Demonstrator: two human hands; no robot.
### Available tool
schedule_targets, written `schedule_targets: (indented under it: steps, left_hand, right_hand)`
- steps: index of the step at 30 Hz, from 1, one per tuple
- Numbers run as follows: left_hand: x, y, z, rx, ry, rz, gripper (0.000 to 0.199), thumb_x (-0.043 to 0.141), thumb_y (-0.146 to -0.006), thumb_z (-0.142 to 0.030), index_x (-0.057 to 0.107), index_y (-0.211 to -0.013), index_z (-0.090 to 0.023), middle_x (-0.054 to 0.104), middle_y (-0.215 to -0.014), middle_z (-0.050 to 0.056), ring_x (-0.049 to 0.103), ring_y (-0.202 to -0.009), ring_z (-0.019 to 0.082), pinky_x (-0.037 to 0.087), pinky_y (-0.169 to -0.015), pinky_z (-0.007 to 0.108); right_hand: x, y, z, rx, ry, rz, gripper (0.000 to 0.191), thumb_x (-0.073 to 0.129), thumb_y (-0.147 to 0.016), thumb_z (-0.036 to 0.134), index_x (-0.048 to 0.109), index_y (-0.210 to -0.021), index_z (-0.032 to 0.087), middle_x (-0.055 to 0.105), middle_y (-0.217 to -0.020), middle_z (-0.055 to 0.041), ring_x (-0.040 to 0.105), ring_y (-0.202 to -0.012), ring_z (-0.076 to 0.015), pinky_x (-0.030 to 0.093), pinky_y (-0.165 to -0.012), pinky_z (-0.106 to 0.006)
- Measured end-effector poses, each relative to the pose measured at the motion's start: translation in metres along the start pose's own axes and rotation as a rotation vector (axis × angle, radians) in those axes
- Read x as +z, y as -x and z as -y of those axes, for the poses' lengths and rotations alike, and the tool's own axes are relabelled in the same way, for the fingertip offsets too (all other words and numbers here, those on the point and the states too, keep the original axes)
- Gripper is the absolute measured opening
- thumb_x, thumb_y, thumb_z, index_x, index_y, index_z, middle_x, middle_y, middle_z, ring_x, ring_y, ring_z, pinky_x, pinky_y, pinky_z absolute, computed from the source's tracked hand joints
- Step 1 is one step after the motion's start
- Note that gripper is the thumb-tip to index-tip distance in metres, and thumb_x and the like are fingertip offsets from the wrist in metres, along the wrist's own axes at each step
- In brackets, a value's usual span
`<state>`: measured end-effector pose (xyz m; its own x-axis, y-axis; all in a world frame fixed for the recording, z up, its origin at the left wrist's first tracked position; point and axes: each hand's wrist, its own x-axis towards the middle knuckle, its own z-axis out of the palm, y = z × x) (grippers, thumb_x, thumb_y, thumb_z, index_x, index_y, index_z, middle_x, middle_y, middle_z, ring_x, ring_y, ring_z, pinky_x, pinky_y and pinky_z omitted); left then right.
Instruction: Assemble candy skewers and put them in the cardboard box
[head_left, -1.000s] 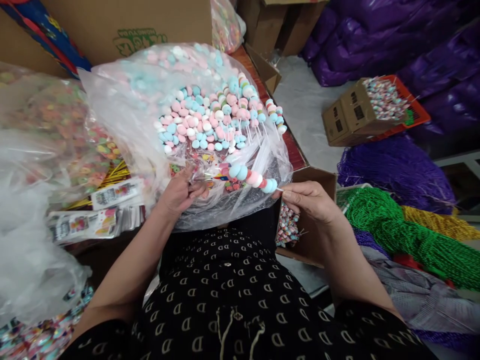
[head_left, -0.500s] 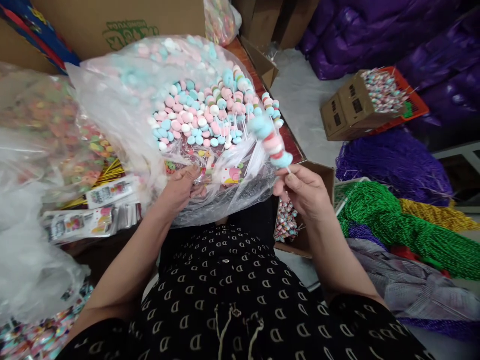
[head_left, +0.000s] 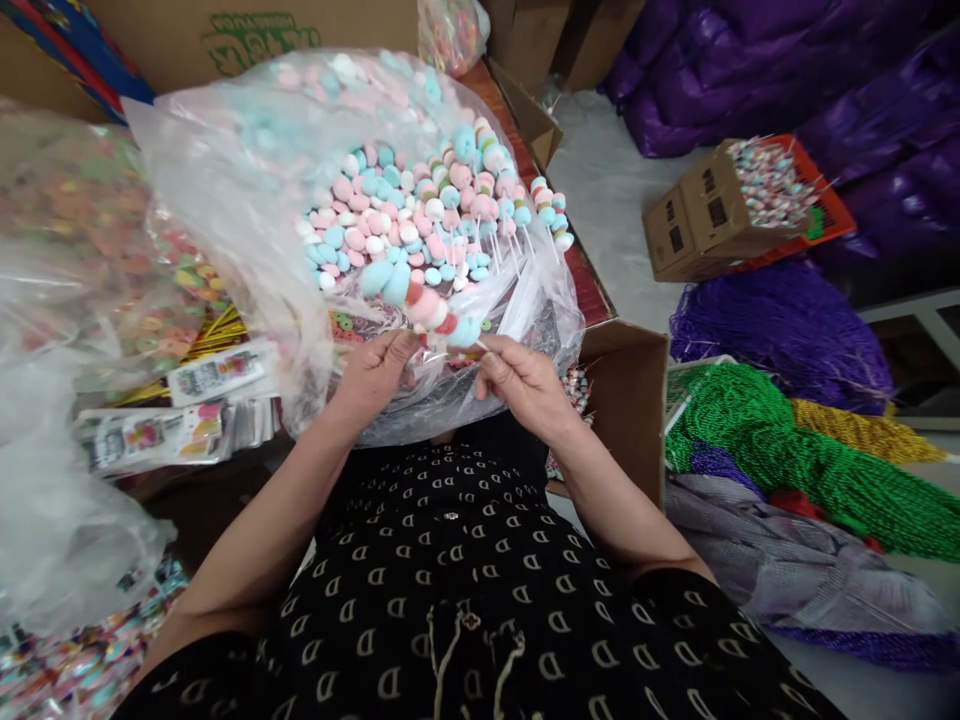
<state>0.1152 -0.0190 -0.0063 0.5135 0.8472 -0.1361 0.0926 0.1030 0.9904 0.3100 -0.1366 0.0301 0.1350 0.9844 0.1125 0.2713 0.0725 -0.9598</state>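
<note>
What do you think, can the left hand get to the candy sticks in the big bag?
Probably yes. The left hand rests on the clear plastic bag, and the pastel candy sticks lie just beyond its fingers. Only a fold of plastic might be in the way.

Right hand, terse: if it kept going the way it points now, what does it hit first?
Probably the clear plastic bag. The right hand points up and left, and the candy skewer it pinches sits over the bag. The left hand lies close by, but depth is unclear.
</note>
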Motion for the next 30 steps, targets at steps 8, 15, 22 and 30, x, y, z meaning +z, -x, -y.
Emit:
schedule_targets:
  steps: [8, 15, 22, 30]
  left_hand:
    - [0.010, 0.006, 0.015, -0.060, 0.003, 0.060, 0.047, 0.068, -0.088, -0.064, 0.063, -0.070, -0.021, 0.055, -0.052, -0.002, 0.049, -0.048, 0.014, 0.038, -0.049, 0.027]
    - [0.026, 0.011, -0.001, -0.118, 0.193, 0.006, 0.049, 0.073, -0.085, -0.066, 0.058, -0.069, -0.022, 0.056, -0.056, -0.002, 0.052, -0.048, 0.012, 0.040, -0.048, 0.026]
    - [0.018, -0.003, -0.035, -0.165, 0.502, -0.086, 0.063, 0.075, -0.083, -0.066, 0.036, -0.059, -0.023, 0.026, -0.042, -0.012, 0.022, -0.036, 0.005, 0.046, -0.047, 0.024]
    - [0.007, -0.006, -0.042, -0.247, 0.554, -0.047, 0.069, 0.054, -0.095, -0.072, 0.029, -0.054, -0.023, 0.017, -0.040, -0.011, 0.018, -0.034, 0.006, 0.043, -0.044, 0.024]
  right_hand:
    - [0.020, -0.011, -0.012, -0.210, 0.177, -0.089, 0.041, 0.044, -0.108, 0.054, 0.072, -0.117, 0.024, 0.073, -0.090, -0.0033, 0.068, -0.076, -0.0145, 0.057, -0.073, -0.029]
    - [0.014, -0.015, 0.004, -0.097, 0.068, -0.243, 0.042, 0.051, -0.104, 0.059, 0.072, -0.108, 0.023, 0.062, -0.076, 0.0015, 0.055, -0.065, -0.0117, 0.051, -0.065, -0.026]
    - [-0.024, 0.011, 0.012, 0.083, -0.277, -0.190, 0.040, 0.066, -0.094, 0.062, 0.077, -0.105, 0.025, 0.028, -0.053, 0.0085, 0.023, -0.043, -0.0091, 0.023, -0.041, -0.025]
    - [-0.054, 0.044, -0.004, 0.184, -0.192, -0.064, 0.036, 0.070, -0.094, 0.055, 0.083, -0.105, 0.023, 0.037, -0.050, 0.0061, 0.030, -0.043, -0.0089, 0.022, -0.042, -0.025]
